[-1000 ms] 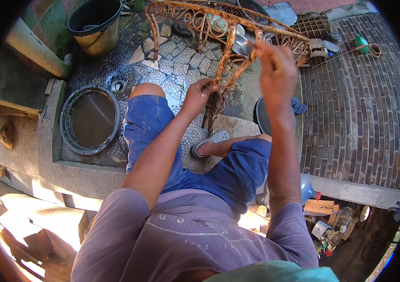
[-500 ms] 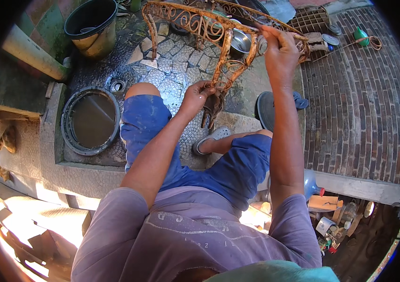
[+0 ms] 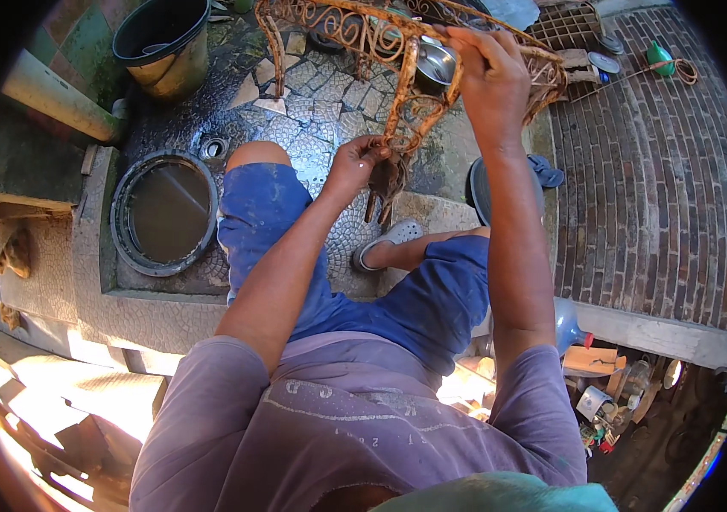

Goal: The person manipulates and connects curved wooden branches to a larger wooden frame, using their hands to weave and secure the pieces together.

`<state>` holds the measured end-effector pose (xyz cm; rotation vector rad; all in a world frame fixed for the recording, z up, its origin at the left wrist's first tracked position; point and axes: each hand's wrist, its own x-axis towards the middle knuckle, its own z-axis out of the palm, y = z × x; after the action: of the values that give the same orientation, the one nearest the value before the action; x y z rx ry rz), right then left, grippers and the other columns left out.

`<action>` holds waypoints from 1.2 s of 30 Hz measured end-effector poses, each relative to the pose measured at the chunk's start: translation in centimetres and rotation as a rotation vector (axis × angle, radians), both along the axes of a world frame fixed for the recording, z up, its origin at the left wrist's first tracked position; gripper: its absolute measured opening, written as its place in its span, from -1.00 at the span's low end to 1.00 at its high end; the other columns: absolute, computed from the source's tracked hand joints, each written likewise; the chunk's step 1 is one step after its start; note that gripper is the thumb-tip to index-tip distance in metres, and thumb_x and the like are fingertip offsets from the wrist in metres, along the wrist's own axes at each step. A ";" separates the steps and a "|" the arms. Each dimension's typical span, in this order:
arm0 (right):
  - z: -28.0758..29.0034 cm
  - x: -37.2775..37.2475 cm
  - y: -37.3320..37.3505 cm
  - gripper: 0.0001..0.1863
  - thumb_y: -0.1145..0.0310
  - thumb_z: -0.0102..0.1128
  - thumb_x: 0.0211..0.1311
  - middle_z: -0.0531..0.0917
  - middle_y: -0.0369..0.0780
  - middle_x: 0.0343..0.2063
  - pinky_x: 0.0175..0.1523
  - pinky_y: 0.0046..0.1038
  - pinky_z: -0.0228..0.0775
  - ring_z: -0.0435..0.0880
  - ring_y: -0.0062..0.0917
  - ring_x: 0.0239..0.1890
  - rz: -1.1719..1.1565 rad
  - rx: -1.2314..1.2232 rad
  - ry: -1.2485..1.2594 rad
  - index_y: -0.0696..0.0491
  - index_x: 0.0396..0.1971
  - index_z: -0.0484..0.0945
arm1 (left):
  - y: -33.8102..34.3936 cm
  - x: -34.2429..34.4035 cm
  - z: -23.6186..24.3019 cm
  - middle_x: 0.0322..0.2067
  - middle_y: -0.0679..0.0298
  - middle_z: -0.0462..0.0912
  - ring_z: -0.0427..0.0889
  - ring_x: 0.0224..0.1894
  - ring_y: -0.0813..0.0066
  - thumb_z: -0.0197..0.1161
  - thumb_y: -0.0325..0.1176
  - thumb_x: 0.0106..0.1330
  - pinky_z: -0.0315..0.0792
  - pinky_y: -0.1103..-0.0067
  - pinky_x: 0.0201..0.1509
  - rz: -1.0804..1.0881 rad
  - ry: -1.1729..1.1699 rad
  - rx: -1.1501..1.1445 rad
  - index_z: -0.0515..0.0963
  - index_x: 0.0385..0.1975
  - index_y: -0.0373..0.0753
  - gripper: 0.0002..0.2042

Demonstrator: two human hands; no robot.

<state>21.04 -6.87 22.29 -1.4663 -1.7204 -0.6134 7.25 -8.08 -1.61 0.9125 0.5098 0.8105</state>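
Observation:
A rusty metal rack [image 3: 406, 81] with curled scrollwork and bent legs stands tilted in front of me at the top of the view. My left hand [image 3: 360, 169] is closed round the near lower end of its leg, where a dark, ragged bit hangs below the fingers. Higher up, my right hand [image 3: 493, 81] grips the rack's rail with bent fingers. Whether something thin lies between those fingers and the rail cannot be made out. Behind the scrollwork sits a shiny metal bowl [image 3: 436, 63], partly hidden by the rack.
To the left are a round basin of murky water [image 3: 116, 213], a drain hole [image 3: 213, 149] and a large dark bucket [image 3: 163, 64]. A brick surface [image 3: 649, 196] spans the right side. A sandal [image 3: 546, 171] lies behind my right forearm, near a dark round object [image 3: 480, 192].
My right hand has slid a little to the left along the rail. My left hand keeps its hold on the leg, and the rack has shifted slightly.

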 end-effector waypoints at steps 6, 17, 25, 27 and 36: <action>1.5 1.4 -0.6 -0.85 0.48 0.37 0.25 0.65 -0.23 -0.41 -0.21 -0.35 0.49 0.65 -0.35 -0.36 -0.008 -0.057 0.076 -0.07 -0.22 0.80 | 0.4 0.0 -1.1 -0.24 0.22 0.76 0.73 -0.24 0.53 0.23 -0.48 0.45 0.59 0.61 -0.08 0.085 0.086 0.131 0.60 0.03 -0.42 -0.77; 1.3 -4.7 1.5 -0.86 0.27 0.30 0.35 0.67 -0.27 -0.29 -0.15 -0.18 0.53 0.69 -0.21 -0.21 -0.123 -0.245 -0.334 -0.15 -0.19 0.80 | -0.6 -0.3 0.4 -0.29 0.27 0.78 0.71 -0.27 0.58 0.24 -0.51 0.43 0.54 0.63 -0.11 0.051 0.005 -0.039 0.64 -0.05 -0.37 -0.83; 2.8 -4.6 1.0 -0.81 0.41 0.23 0.38 0.66 -0.23 -0.24 -0.11 -0.16 0.48 0.69 -0.20 -0.20 -0.103 -0.471 -0.394 -0.12 -0.14 0.79 | -0.4 0.0 -0.1 -0.29 0.30 0.75 0.72 -0.29 0.59 0.23 -0.51 0.45 0.58 0.63 -0.15 0.059 0.011 0.006 0.62 -0.02 -0.36 -0.82; 3.6 -4.9 0.3 -0.77 0.49 0.26 0.27 0.65 -0.25 -0.25 -0.08 -0.15 0.51 0.68 -0.22 -0.13 -0.131 -0.586 -0.319 -0.11 -0.16 0.79 | -1.1 0.5 -0.2 -0.31 0.30 0.74 0.73 -0.31 0.56 0.22 -0.51 0.46 0.58 0.62 -0.17 0.020 -0.023 -0.039 0.62 -0.05 -0.36 -0.84; 2.1 -5.9 -1.4 -0.73 0.52 0.29 0.20 0.67 -0.28 -0.25 -0.13 -0.12 0.52 0.70 -0.21 -0.16 -0.140 -0.504 -0.448 -0.14 -0.16 0.79 | -1.0 0.8 -0.5 -0.31 0.30 0.74 0.70 -0.28 0.58 0.24 -0.51 0.44 0.54 0.62 -0.12 0.017 -0.023 -0.003 0.64 -0.09 -0.36 -0.86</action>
<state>15.12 -8.24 24.43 -1.9152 -2.2494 -0.6466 8.09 -9.06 -2.14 0.8958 0.4989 0.8348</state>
